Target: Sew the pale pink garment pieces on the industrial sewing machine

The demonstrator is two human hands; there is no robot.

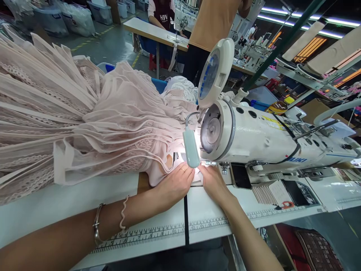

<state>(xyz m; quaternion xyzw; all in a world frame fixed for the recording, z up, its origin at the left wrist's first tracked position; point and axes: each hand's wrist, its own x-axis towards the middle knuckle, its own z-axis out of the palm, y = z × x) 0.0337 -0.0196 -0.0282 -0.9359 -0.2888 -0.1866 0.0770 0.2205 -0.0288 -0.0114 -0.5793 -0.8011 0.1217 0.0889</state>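
My left hand [180,181] is closed on the edge of a pale pink lace garment [158,175], just in front of the sewing machine [254,135]. Close beside it, my right hand [212,181] pinches the same pale fabric near the presser foot. A small green lamp [191,148] on a bent neck hangs over the fingertips and lights the spot, hiding the needle area. More of the pink lace garments [118,113] lie heaped to the left, running up against the machine head.
A black phone [240,175] lies right of my right hand, with orange-handled snips [287,204] farther right. A round magnifier [216,71] stands above the machine head. A ruler strip [158,234] follows the table's front edge. Across the aisle, a person [163,17] sits at another machine.
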